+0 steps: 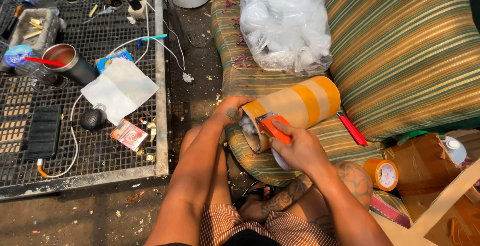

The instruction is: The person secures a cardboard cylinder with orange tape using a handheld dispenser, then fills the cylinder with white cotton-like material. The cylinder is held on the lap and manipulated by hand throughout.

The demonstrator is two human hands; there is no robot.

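Right hand [298, 148] gripped an orange stapler-like tool [273, 127] at the open end of a tan, orange-banded fabric roll [295, 103]; left hand [231, 110] clasped that end. Roll lay on striped cushion [400, 51] front edge. Clear plastic bag [285, 23] behind; small red packet [129, 134] near mesh table [160, 126] edge.

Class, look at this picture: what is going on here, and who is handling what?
A seated person works on a striped roll lying on a striped cushion. The left hand steadies the roll's open end, where white stuffing shows. The right hand grips an orange tape dispenser against that end. A tape roll sits to the right, a bag of white stuffing lies behind, and a mesh table of oddments stands to the left.
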